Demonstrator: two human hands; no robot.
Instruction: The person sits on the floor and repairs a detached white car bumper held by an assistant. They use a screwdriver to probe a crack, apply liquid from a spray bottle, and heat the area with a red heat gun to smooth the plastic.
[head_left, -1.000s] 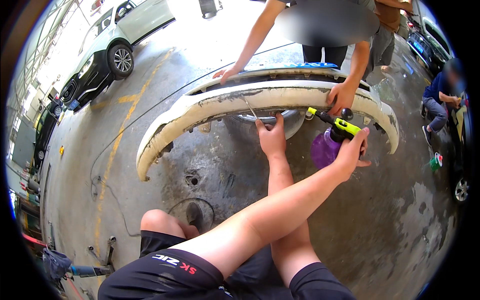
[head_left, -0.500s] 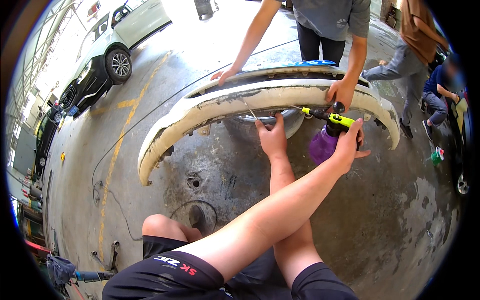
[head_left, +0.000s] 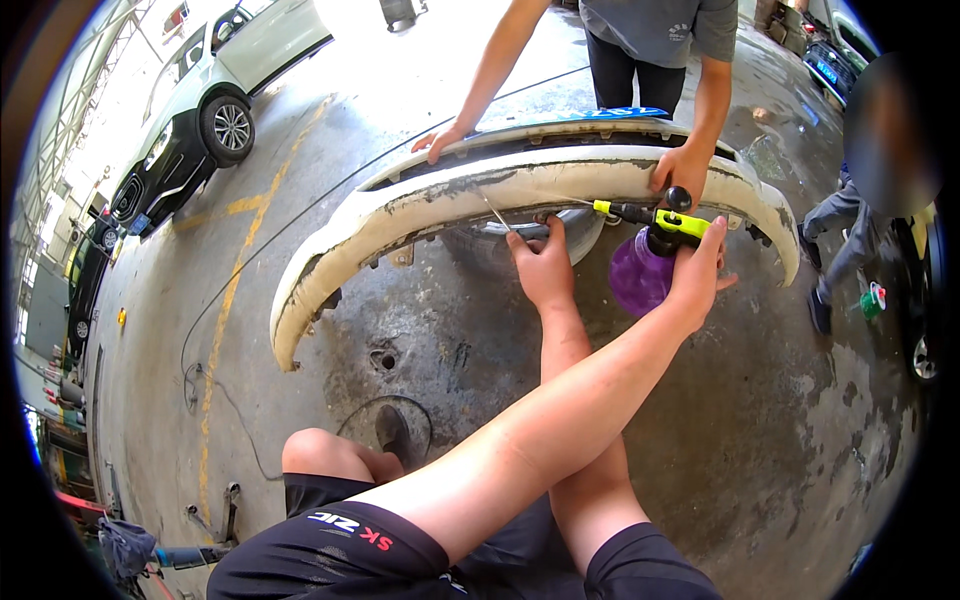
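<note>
My forearms cross, the left one over the right. My left hand [head_left: 697,275], on the right side, is closed on a spray bottle [head_left: 640,272] with a purple body and a yellow-green and black pump head. Its nozzle points left at a white, scuffed car bumper [head_left: 590,178]; a faint pale streak runs from it. My right hand [head_left: 545,265], left of the bottle, pinches a thin metal rod [head_left: 495,212], whose tip meets the dark worn strip along the bumper. A co-worker's hands [head_left: 683,172] steady the bumper from the far side.
A wheel rim [head_left: 500,245] stands under the bumper. A drain hole [head_left: 383,358] and a dark cable [head_left: 195,375] are on the concrete floor. A white car [head_left: 225,90] is parked at the far left. Another person [head_left: 850,225] is walking at the right, by a green container [head_left: 873,300].
The spray bottle has shifted slightly up and left, and the pale streak at its nozzle looks longer. The right hand stays nearly still. At the right, the walking person has come nearer.
</note>
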